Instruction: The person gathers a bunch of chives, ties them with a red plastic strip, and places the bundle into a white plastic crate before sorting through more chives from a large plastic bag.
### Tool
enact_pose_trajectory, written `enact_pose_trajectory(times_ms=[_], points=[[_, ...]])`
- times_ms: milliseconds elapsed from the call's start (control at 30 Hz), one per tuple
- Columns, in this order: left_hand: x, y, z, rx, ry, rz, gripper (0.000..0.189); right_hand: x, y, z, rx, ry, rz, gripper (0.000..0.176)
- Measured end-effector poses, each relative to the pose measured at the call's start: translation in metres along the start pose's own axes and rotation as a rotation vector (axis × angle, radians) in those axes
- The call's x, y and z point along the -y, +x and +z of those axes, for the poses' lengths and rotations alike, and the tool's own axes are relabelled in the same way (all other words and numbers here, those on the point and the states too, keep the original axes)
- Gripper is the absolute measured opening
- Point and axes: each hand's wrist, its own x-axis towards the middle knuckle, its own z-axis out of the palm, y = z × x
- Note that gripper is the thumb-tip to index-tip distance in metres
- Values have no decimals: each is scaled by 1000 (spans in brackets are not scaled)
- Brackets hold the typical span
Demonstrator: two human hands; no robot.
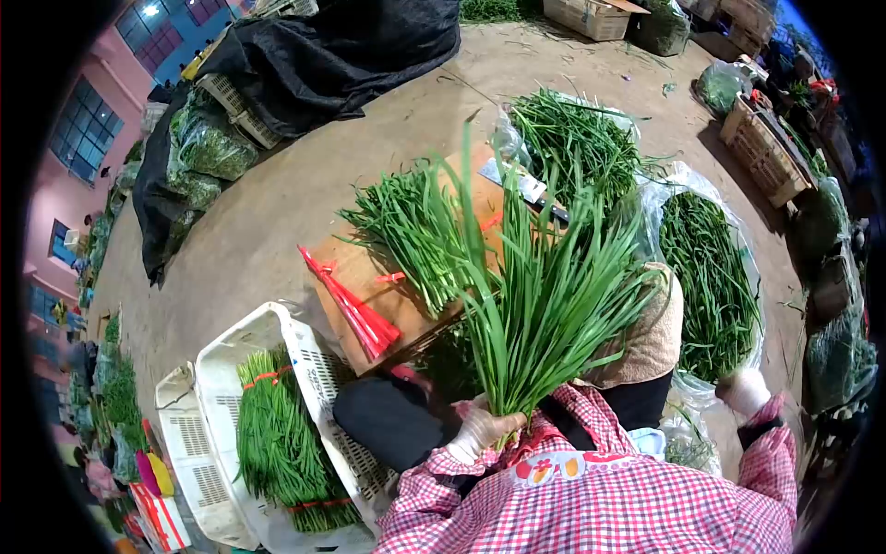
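Observation:
My left hand [489, 427], wrapped in a pale covering, is closed round the lower end of a large bunch of green leafy stalks [544, 314] fanning upward. Off to the right, my right hand [744, 391] hangs beside the bag of greens [706, 286]; its fingers are too blurred to make out. Beyond the held bunch, a wooden board [346, 263] bears another pile of stalks [406, 226], red ties [355, 309] and a knife [521, 185] with a dark handle.
A white plastic crate [212, 397] with tied green bundles [286, 434] stands at the lower left. Loose greens [577, 138] lie beyond the board. Black sheeting [305, 65] covers goods at the upper left. Another crate [761, 152] is at the upper right.

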Motion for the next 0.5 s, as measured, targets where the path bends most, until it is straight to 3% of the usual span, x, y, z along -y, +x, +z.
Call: enact_pose_trajectory(times_ms=[33,67,100,200,233,300,333,400,500], points=[[5,0,-1,1,-12,-29,34,5,-7,21,254,-123,-43,31],[3,2,1,14,44,102,36,10,-15,42,503,-227,-114,40],[3,4,1,21,24,97,37,28,-31,15,515,-73,-132,49],[4,4,2,44,-7,52,40,58,-27,-42,184,120,-123,53],[4,4,5,22,-83,52,38,58,-12,-47,-175,138,-347,42],[10,9,1,30,61,67,39,105,-3,-118,-441,316,-467,23],[4,7,4,20,85,57,40,126,-1,-148,-585,357,-638,18],[-12,5,9,58,59,54,37,171,5,-186,-683,535,-941,16],[-27,-4,16,93,-60,37,40,228,16,-207,-787,253,-1245,22]])
